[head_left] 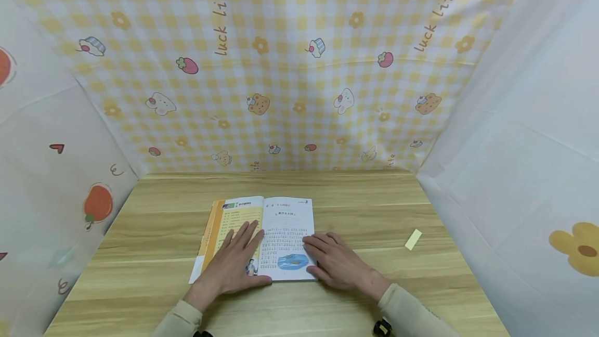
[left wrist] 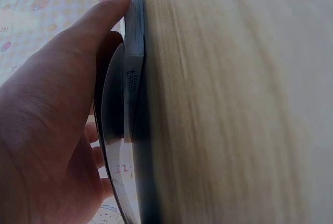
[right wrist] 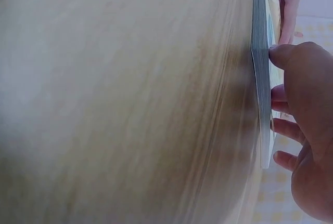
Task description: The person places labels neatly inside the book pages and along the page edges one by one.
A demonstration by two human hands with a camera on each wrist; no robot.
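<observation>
An open book [head_left: 287, 222] lies on the wooden table, with a yellow and orange left page and a white right page that carries text and a blue picture. Flat across the left page rests my left hand [head_left: 234, 264], its fingers spread and its thumb near the bottom of the fold. My right hand [head_left: 339, 261] touches the right page's outer edge with its fingertips. In the left wrist view the page block [left wrist: 135, 21] shows edge-on beside the left thumb, and a cover flap bows up under the palm. The right wrist view shows the right fingers on the book's edge [right wrist: 263, 94].
A small pale yellow slip [head_left: 413, 239] lies on the table [head_left: 365, 191] to the right of the book. Behind the table hangs a yellow checked cloth [head_left: 281, 77] with cartoon prints. White sheets [head_left: 524, 134] hang at both sides.
</observation>
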